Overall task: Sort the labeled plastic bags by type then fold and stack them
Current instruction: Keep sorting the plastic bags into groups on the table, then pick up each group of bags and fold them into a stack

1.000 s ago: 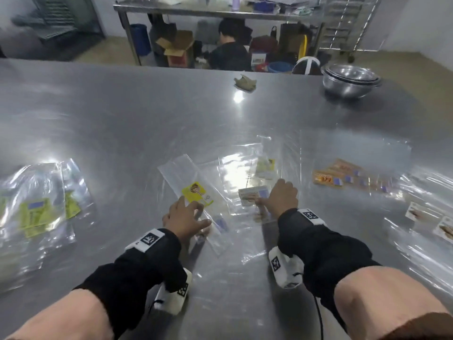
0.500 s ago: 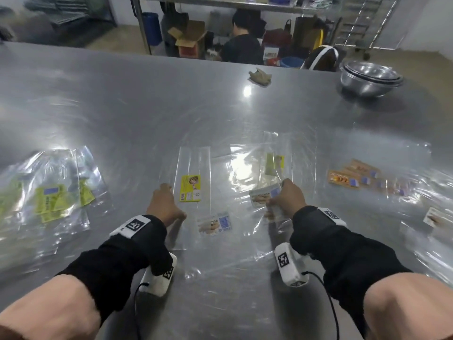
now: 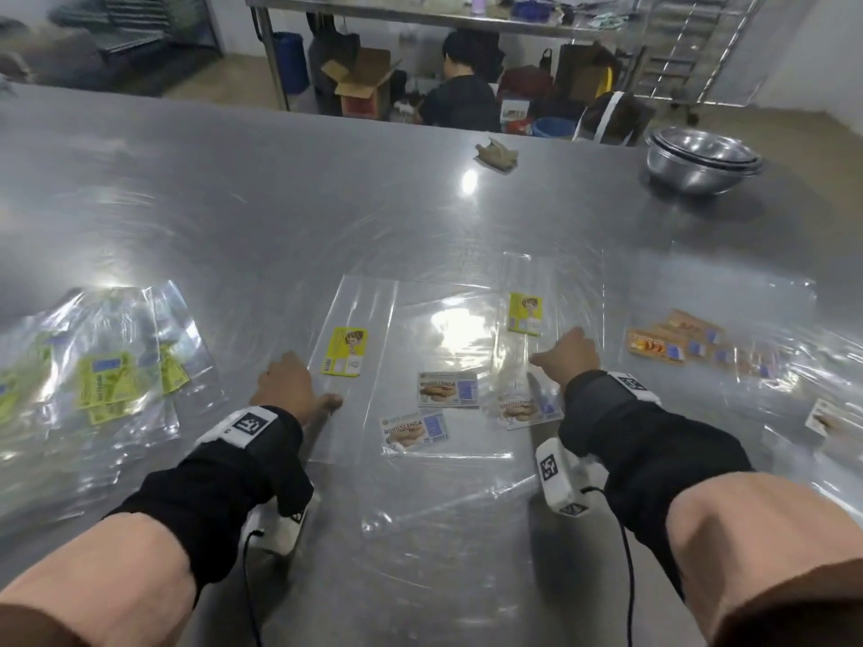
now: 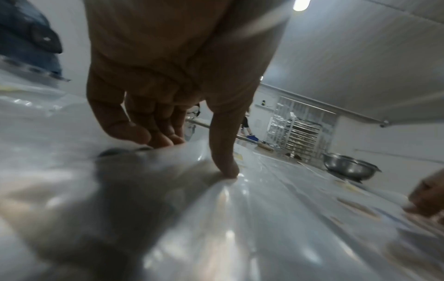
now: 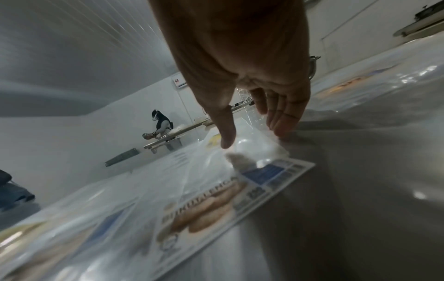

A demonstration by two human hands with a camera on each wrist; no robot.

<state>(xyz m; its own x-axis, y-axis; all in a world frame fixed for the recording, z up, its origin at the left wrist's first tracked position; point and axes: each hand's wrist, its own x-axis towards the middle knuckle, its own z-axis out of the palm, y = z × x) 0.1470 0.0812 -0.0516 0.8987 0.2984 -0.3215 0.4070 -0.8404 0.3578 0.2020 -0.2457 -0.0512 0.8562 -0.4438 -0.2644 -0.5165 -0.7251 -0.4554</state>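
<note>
Several clear plastic bags lie spread on the steel table (image 3: 280,217). My left hand (image 3: 289,389) presses its thumb on the left edge of a bag with a yellow label (image 3: 343,350). In the left wrist view the left hand (image 4: 192,154) has bent fingers, their tips down at the plastic. My right hand (image 3: 567,354) rests straight fingers on another yellow-labelled bag (image 3: 525,312), beside a biscuit-labelled bag (image 3: 518,410). From the right wrist, the right hand (image 5: 252,138) touches clear plastic above the biscuit label (image 5: 216,201). Two more biscuit-labelled bags (image 3: 448,389) lie between my hands.
A pile of yellow-green labelled bags (image 3: 107,380) lies at the left. Orange-labelled bags (image 3: 672,343) lie at the right, with more bags (image 3: 831,415) at the far right edge. Steel bowls (image 3: 700,161) and a crumpled rag (image 3: 496,154) sit at the back. A person (image 3: 460,95) crouches beyond the table.
My left hand has slid the yellow-labelled bag leftward and turned it straight, away from the others. The bags under my right hand have spread, showing a second yellow label.
</note>
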